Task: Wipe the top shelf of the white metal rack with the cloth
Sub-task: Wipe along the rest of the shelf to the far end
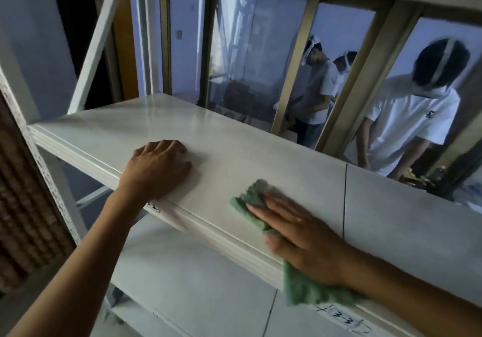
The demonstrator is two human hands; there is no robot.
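- Right hand: flat, fingers straight and together, pressing green cloth onto top shelf near front edge.
- Cloth: partly under palm, one end draped over front lip.
- Left hand: palm down on shelf, left of cloth, fingers loosely bent, gripping nothing.
- White metal rack: lower shelf visible beneath.
- Behind window frame: three people in white shirts.

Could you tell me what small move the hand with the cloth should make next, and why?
Probably slide the right hand and the green cloth leftward along the top shelf, toward the left hand. The right hand presses the cloth flat near the front edge, part of the cloth hangs over that edge, and bare shelf surface lies between the two hands.
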